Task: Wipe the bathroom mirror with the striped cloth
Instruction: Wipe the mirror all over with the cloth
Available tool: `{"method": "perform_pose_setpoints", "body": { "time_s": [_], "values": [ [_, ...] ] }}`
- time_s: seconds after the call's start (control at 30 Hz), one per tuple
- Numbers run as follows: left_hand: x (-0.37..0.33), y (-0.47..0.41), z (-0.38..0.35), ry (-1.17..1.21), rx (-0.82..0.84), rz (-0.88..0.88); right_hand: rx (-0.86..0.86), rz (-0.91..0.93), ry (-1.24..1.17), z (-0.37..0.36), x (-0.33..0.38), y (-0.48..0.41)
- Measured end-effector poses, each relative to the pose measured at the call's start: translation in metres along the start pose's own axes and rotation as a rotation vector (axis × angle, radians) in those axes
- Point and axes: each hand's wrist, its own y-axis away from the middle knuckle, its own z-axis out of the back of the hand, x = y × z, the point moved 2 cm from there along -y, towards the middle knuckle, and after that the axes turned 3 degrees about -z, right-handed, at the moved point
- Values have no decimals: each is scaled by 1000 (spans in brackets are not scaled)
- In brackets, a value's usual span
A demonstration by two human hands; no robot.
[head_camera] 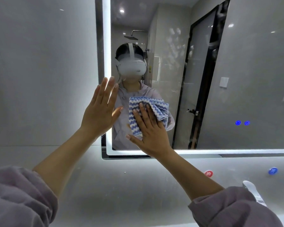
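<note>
Head camera: right hand [150,128], fingers straight and slightly spread, presses the blue-and-white striped cloth [159,106] flat against the mirror [236,71] near its lower left corner. Left hand [100,110] is held flat, fingers straight and close together, at the mirror's lit left edge, just beside the cloth.

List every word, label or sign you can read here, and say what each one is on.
"热": white character on the red round sticker below the mirror.
Blue round sticker, to the right of the red one: one white character, too blurred to read.
Two blue lit icons on the mirror glass: symbols, too small to make out.
No other text shows.
</note>
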Motion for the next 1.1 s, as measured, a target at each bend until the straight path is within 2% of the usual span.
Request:
{"method": "perform_pose_setpoints", "body": {
  "time_s": [0.37,0.7,0.9,1.1],
  "values": [
    [0,2,1,55,-52,-5,138,62,33,-34,16,73],
    [0,0,-3,78,-92,-20,29,-17,11,10,11,-27],
    [-1,0,-2,134,-118,-25,75,39,109,-12,22,21],
    [-2,0,-2,122,-95,-8,89,81,55,-33,33,54]
  ]
}}
